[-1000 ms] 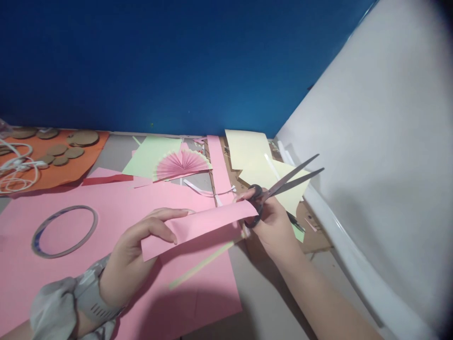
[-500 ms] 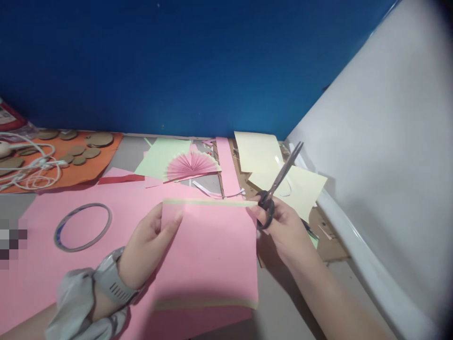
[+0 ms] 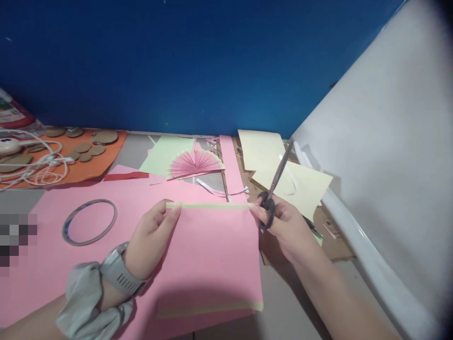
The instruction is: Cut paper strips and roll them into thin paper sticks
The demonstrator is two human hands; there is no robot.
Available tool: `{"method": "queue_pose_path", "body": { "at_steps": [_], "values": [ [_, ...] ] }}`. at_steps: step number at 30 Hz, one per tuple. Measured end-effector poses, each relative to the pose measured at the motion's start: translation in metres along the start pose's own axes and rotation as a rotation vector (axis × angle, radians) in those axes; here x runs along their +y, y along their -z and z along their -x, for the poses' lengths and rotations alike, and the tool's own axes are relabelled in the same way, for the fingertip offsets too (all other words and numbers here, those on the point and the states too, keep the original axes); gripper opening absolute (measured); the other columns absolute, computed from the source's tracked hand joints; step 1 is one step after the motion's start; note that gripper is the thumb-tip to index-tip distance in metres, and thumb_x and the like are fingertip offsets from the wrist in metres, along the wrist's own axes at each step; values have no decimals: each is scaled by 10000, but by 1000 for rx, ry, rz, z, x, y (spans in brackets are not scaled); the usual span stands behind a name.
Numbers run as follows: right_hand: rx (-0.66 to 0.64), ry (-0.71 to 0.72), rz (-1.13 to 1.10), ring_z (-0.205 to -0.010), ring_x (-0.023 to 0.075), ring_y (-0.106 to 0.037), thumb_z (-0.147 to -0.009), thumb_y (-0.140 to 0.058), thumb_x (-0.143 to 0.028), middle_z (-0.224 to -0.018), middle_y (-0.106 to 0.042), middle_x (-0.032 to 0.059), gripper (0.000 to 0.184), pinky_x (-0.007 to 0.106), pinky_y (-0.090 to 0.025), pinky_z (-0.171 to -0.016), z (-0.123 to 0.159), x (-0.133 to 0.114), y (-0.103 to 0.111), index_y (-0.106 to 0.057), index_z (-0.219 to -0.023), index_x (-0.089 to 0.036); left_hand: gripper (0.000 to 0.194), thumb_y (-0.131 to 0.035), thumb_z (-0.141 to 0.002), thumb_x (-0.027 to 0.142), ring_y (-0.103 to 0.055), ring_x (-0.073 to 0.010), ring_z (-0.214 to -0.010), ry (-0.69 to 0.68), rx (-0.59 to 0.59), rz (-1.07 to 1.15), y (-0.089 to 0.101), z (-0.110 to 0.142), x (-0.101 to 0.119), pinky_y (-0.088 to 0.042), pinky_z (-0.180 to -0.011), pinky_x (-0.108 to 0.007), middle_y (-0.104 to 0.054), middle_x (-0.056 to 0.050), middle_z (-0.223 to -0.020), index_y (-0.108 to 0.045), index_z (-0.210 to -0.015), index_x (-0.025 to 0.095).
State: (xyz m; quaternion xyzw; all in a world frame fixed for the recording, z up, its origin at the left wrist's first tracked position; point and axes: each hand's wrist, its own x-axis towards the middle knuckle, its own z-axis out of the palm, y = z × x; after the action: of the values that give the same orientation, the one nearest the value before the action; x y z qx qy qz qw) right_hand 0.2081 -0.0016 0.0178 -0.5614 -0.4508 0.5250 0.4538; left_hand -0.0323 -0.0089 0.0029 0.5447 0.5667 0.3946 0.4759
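Between my two hands is a sheet of pink paper [image 3: 212,255] with pale yellow-green strips along its top and bottom edges. My left hand [image 3: 150,238] pinches its upper left corner, the thumb lying on the top strip. At the upper right corner, my right hand [image 3: 279,226] grips the edge between thumb and fingers. That same hand also carries black-handled scissors [image 3: 278,177], their blades together and pointing up and away. Beneath lies a larger pink sheet [image 3: 134,203]. Beyond the held paper sits a pleated pink paper fan [image 3: 196,163] with a pale edge.
A roll of tape [image 3: 115,215] lies at left. Farther left, cardboard discs [image 3: 105,137] and a white cable [image 3: 53,163] rest on orange paper [image 3: 109,163]. Cream sheets [image 3: 300,186] lie at right on cardboard. A blue panel [image 3: 212,66] and a white wall [image 3: 389,108] bound the space.
The view has shifted slightly. My left thumb now lies on the top strip near the corner, where before it was lower on the sheet. Both hands keep the paper; the scissors stay in my right hand.
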Motion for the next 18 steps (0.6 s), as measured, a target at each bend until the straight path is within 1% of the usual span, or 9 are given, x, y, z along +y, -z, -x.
{"method": "queue_pose_path", "body": {
  "at_steps": [3, 5, 6, 8, 9, 11, 14, 16, 18],
  "values": [
    [80, 3, 0, -532, 101, -488, -686, -723, -363, -629, -545, -31, 262, 206, -372, -478, -2, -2, 4, -545, -777, -195, 297, -410, -891, 424, -401, -109, -598, 5, -3, -11, -1, 1, 0, -353, -569, -226, -385, 48, -641, -420, -700, 196],
    [167, 38, 24, -598, 118, -541, -701, -713, -365, -690, -594, -7, 245, 207, -410, -509, -2, -4, 5, -555, -790, -200, 199, -439, -883, 384, -451, -120, -663, -34, 20, -39, -3, 4, 1, -389, -604, -230, -443, 33, -735, -441, -797, 205],
    [210, 62, 45, -633, 124, -560, -708, -709, -364, -717, -608, 0, 236, 207, -428, -527, -2, -4, 5, -558, -794, -205, 144, -472, -869, 349, -483, -131, -737, -88, 59, -56, -4, 6, 1, -415, -651, -239, -479, 12, -846, -445, -888, 209],
    [270, 108, 58, -653, 123, -572, -722, -697, -374, -767, -618, 1, 228, 208, -455, -546, 0, -6, 3, -550, -797, -216, 283, -530, -830, 261, -499, -163, -920, -253, 178, -110, -6, 11, 1, -434, -786, -281, -451, -45, -1098, -394, -1074, 215],
    [268, 115, 43, -625, 117, -568, -737, -678, -396, -777, -613, -2, 230, 210, -461, -533, 2, -6, 0, -541, -795, -220, 326, -541, -814, 221, -491, -175, -968, -343, 199, -164, -7, 14, 1, -424, -831, -303, -434, -58, -1140, -385, -1100, 214],
    [146, 71, -44, -563, 112, -554, -785, -599, -468, -775, -594, -6, 258, 231, -469, -509, 5, -6, -6, -515, -798, -224, 224, -524, -809, 170, -505, -172, -917, -461, 84, -319, -10, 20, 1, -415, -818, -314, -496, -41, -1024, -445, -1015, 209],
    [-202, -40, -243, -619, 148, -587, -842, -457, -556, -800, -568, 4, 324, 307, -507, -594, 10, -2, -17, -466, -858, -233, 40, -485, -833, 173, -485, -150, -718, -519, -263, -520, -14, 28, -2, -389, -690, -295, -521, 6, -749, -473, -811, 204],
    [-404, -70, -311, -750, 172, -602, -875, -405, -543, -833, -554, 14, 310, 365, -495, -740, 14, 2, -26, -430, -902, -235, 73, -465, -847, 194, -458, -151, -689, -544, -383, -594, -17, 29, -6, -364, -669, -300, -522, 6, -729, -457, -775, 199],
    [-516, -51, -249, -856, 168, -578, -909, -376, -489, -845, -536, 18, 265, 373, -434, -858, 17, 5, -33, -419, -917, -228, 96, -473, -844, 216, -447, -161, -722, -583, -473, -670, -20, 29, -10, -349, -696, -315, -533, -2, -767, -442, -756, 195]
  ]
}}
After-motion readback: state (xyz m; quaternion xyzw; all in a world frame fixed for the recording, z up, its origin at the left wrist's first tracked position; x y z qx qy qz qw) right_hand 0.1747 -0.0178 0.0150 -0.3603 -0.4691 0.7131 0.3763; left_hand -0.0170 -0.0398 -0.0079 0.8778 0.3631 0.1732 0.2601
